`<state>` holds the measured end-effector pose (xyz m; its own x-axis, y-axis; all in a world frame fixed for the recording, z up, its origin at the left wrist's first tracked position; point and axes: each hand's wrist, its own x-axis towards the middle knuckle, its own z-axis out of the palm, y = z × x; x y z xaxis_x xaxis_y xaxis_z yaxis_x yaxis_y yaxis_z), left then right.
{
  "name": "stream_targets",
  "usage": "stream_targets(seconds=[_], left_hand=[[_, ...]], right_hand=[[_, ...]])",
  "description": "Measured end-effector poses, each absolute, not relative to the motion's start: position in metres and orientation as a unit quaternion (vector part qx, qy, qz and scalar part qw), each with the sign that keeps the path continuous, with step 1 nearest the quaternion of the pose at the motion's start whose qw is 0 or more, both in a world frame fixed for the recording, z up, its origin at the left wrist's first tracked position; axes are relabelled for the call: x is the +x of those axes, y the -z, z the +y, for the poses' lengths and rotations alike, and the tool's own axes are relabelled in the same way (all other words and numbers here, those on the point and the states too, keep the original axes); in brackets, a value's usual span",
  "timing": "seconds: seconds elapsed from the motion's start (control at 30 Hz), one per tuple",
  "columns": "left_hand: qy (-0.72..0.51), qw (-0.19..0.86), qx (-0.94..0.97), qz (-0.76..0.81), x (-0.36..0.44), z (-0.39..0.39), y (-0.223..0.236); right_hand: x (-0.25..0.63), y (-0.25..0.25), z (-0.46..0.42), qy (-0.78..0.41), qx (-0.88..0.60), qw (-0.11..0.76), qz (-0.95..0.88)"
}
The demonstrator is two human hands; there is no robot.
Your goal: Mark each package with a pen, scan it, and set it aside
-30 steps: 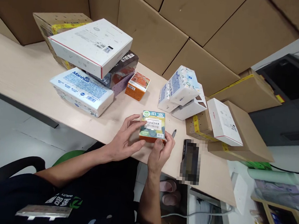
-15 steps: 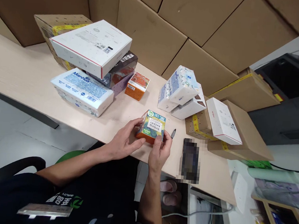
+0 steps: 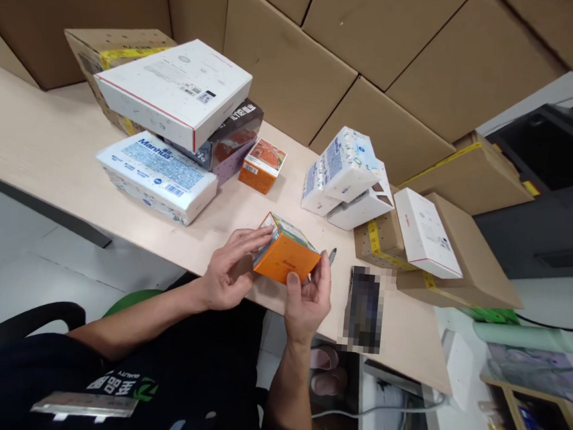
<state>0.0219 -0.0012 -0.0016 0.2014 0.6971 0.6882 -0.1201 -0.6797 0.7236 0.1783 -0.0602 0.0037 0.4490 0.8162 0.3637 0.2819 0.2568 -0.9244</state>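
Note:
A small carton (image 3: 289,252) is held between my two hands above the front edge of the table. Its plain orange side faces me, tilted up, and the printed blue-green face slopes away at the top. My right hand (image 3: 308,297) grips the right end, thumb on the orange side and fingers behind. On the left, the fingers of my left hand (image 3: 232,267) press against the printed left side, while its thumb stays off the orange face. A pen (image 3: 332,255) lies just beyond my right fingertips, partly hidden. Farther back stands another orange carton (image 3: 263,166).
A tissue pack (image 3: 157,170) lies at left beside stacked boxes topped by a white box (image 3: 177,88). More tissue packs (image 3: 343,166) stand at back right, near cardboard boxes (image 3: 456,250). A blurred dark item (image 3: 364,309) lies right of my hands. Large cartons (image 3: 280,60) wall the back.
The carton has been turned so its orange side faces me instead of the printed top. My left thumb has moved away from it. Things on the table have stayed put.

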Motion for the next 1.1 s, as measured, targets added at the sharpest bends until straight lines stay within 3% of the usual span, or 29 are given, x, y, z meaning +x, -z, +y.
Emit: stream_targets(seconds=[0.13,0.43,0.6,0.8,0.93,1.03,1.1], left_hand=[[-0.593,0.361,0.683,0.227,0.025,0.001,0.003],[-0.52,0.407,0.686,0.308,0.027,0.007,-0.001],[-0.536,0.361,0.703,0.296,0.026,0.007,0.002],[-0.562,0.455,0.621,0.302,0.031,0.0,0.001],[-0.563,0.45,0.627,0.295,0.032,0.002,-0.003],[-0.57,0.409,0.653,0.287,0.031,0.004,-0.004],[-0.56,0.379,0.676,0.294,0.029,0.003,-0.005]], right_hand=[[0.184,-0.004,-0.059,-0.2,-0.578,0.637,-0.469],[0.19,-0.001,-0.047,-0.237,-0.613,0.515,-0.55],[0.188,-0.006,-0.052,-0.204,-0.644,0.521,-0.521],[0.189,-0.012,-0.059,-0.161,-0.665,0.571,-0.455],[0.201,-0.017,-0.057,-0.129,-0.672,0.559,-0.469],[0.218,-0.022,-0.057,-0.022,-0.73,0.507,-0.458],[0.23,-0.023,-0.056,0.014,-0.782,0.425,-0.456]])
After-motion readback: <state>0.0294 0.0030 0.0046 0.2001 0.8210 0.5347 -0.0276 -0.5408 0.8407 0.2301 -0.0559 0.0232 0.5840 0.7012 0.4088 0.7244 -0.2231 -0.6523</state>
